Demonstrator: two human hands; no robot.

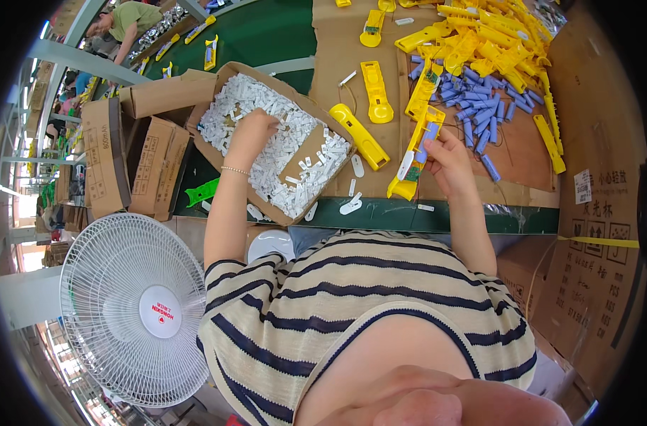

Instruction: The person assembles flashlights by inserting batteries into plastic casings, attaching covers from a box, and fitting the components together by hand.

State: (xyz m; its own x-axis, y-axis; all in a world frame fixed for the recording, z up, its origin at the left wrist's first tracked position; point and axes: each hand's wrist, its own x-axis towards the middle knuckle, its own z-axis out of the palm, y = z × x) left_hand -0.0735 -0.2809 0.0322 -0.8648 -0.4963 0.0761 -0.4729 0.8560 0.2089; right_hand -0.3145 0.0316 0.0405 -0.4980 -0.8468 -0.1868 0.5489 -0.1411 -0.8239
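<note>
My left hand (254, 133) reaches over an open cardboard box (279, 213) full of small white plastic pieces (263, 174). Its fingers are drawn together at the pieces, and whatever is between the fingertips is too small to make out. On the right, my right hand (447, 162) grips a yellow plastic casing (403, 187) from the side. A blue cylindrical battery (427, 140) and a white strip lie in that casing. Just beyond it is another yellow casing with a green circuit board (432, 77); whether the two touch I cannot tell.
Loose blue batteries (484, 106) and a heap of yellow casings (497, 42) cover the far right. Separate yellow casings (376, 92) lie mid-table. A tall carton (596, 142) walls the right side. A white fan (135, 309) stands at left. A co-worker (128, 25) sits far left.
</note>
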